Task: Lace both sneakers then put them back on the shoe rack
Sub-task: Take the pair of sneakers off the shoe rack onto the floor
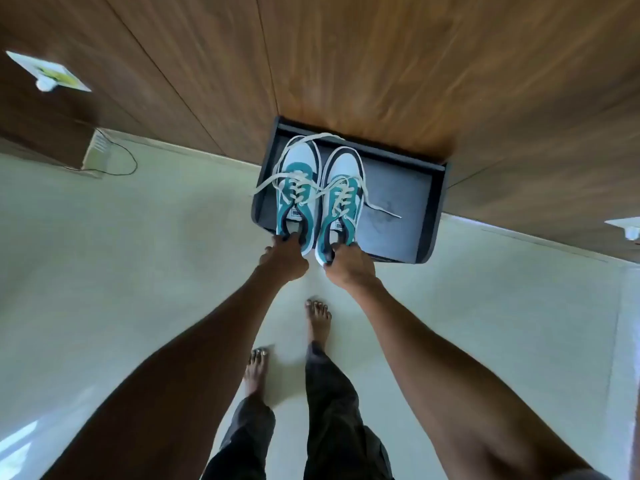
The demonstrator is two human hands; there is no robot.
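Note:
Two teal, white and black sneakers sit side by side, toes pointing away from me, on the left half of the dark shoe rack [401, 188]. My left hand [285, 256] grips the heel collar of the left sneaker [298, 181]. Around the heel of the right sneaker [341, 199] curl the fingers of my right hand [349, 268]. Both shoes carry white laces through their eyelets. Loose lace ends trail over the rack's left edge, over the left toe and onto the rack surface to the right.
The rack stands against a wooden panelled wall [346, 57] on a pale tiled floor [138, 254]. My bare feet [317, 318] are just behind my hands. A white socket box with a thin black cable [121, 161] sits far left. The rack's right half shows bare grey surface.

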